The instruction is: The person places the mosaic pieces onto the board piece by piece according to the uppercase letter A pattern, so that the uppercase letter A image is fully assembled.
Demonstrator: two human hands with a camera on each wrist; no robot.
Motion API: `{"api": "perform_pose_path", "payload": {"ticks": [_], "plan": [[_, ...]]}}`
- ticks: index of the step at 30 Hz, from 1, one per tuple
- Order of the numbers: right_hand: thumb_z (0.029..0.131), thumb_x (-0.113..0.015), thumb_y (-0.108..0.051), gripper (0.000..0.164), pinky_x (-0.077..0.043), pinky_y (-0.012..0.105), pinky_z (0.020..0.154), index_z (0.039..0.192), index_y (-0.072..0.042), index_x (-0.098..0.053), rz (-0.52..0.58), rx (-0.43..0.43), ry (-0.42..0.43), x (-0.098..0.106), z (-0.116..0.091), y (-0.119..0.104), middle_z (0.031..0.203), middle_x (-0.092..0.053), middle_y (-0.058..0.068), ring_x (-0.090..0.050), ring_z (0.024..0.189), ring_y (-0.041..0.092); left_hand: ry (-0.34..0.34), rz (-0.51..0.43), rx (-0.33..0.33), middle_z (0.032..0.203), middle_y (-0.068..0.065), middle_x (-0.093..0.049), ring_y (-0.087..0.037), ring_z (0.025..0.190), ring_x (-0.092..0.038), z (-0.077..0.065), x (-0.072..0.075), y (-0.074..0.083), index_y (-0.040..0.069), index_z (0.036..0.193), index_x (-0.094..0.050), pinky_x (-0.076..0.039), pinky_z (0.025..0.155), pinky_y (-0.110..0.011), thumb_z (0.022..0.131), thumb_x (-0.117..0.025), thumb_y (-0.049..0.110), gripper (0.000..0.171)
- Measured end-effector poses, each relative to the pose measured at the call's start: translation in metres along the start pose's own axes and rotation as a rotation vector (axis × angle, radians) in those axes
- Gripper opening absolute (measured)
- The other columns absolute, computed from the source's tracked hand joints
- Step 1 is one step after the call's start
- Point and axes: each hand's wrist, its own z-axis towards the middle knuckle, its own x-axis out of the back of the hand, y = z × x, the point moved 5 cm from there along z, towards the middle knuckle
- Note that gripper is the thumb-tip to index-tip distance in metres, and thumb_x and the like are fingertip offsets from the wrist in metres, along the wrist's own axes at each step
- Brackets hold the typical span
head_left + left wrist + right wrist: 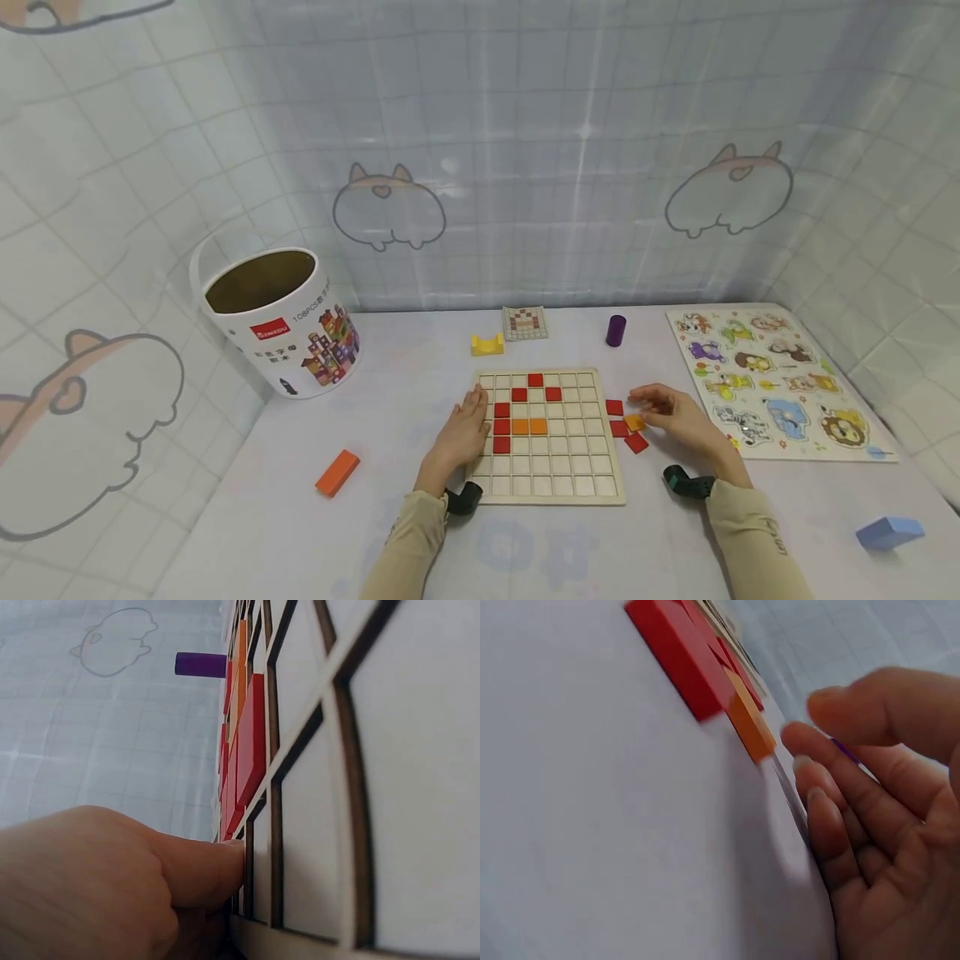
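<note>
A wooden grid board (583, 464) lies on the table with several red tiles (502, 444) and two orange tiles (537, 427) in its cells. My left hand (460, 433) rests along the board's left edge, its fingers extended; in the left wrist view the thumb (199, 870) touches the grid near the red tiles. Off the board's right side lie three loose red tiles (636, 442) and one loose orange tile (634, 422). Right beside that orange tile is my right hand (678, 419), its fingers loosely bent. In the right wrist view, nothing sits between thumb and fingertips.
Behind the board are a small pattern card (525, 323), a yellow block (487, 344) and a purple cylinder (616, 331). An animal puzzle board (772, 387) lies at the right, near a blue block (889, 532). A white bucket (281, 333) and an orange block (337, 473) stand left.
</note>
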Motion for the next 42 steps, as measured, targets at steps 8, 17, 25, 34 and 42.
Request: {"api": "perform_pose_path", "payload": {"ticks": [8,17,25,34,42], "plan": [[0.081,-0.07,-0.002,0.041,-0.046,0.015,0.085,0.121,-0.001,-0.06,-0.053,0.033,-0.092,-0.001,-0.002,-0.002,0.117,-0.064,0.016,-0.054,0.097,0.004,-0.001,-0.007,0.007,0.161,-0.021,-0.015,-0.037,0.149,-0.018,-0.003,0.0,-0.002,-0.006,0.151,-0.023,-0.018,0.121,-0.053,0.102,-0.042,0.014,0.056],[0.081,-0.074,-0.008,0.038,-0.045,0.017,0.078,0.117,-0.004,-0.063,-0.13,0.001,-0.03,-0.005,0.003,-0.004,0.107,-0.066,0.009,-0.052,0.09,0.01,0.005,-0.034,0.0,0.161,-0.022,-0.016,-0.038,0.149,-0.017,-0.006,0.003,0.0,-0.007,0.151,-0.022,-0.018,0.12,-0.055,0.102,-0.043,0.014,0.057],[0.083,-0.072,-0.009,0.032,-0.047,0.017,0.07,0.113,-0.004,-0.064,-0.198,-0.03,0.062,-0.006,0.004,-0.005,0.104,-0.067,0.01,-0.053,0.083,0.012,0.01,-0.086,-0.01,0.162,-0.02,-0.013,-0.037,0.15,-0.015,-0.006,0.002,-0.002,-0.006,0.152,-0.019,-0.015,0.121,-0.055,0.103,-0.04,0.015,0.057],[0.084,-0.069,-0.008,0.03,-0.046,0.018,0.065,0.113,-0.004,-0.065,-0.218,-0.084,0.109,-0.001,0.007,-0.002,0.098,-0.064,0.009,-0.053,0.08,0.015,0.019,-0.066,-0.004,0.162,-0.02,-0.013,-0.036,0.15,-0.015,0.0,-0.002,-0.004,-0.005,0.152,-0.02,-0.015,0.121,-0.054,0.103,-0.04,0.015,0.057],[0.084,-0.069,-0.005,0.029,-0.045,0.018,0.062,0.112,-0.002,-0.065,-0.208,-0.08,0.14,0.002,0.01,-0.008,0.097,-0.065,0.011,-0.052,0.079,0.014,0.016,-0.016,0.003,0.161,-0.019,-0.015,-0.036,0.149,-0.017,-0.002,0.0,0.0,-0.005,0.151,-0.022,-0.018,0.121,-0.053,0.103,-0.042,0.016,0.057]]}}
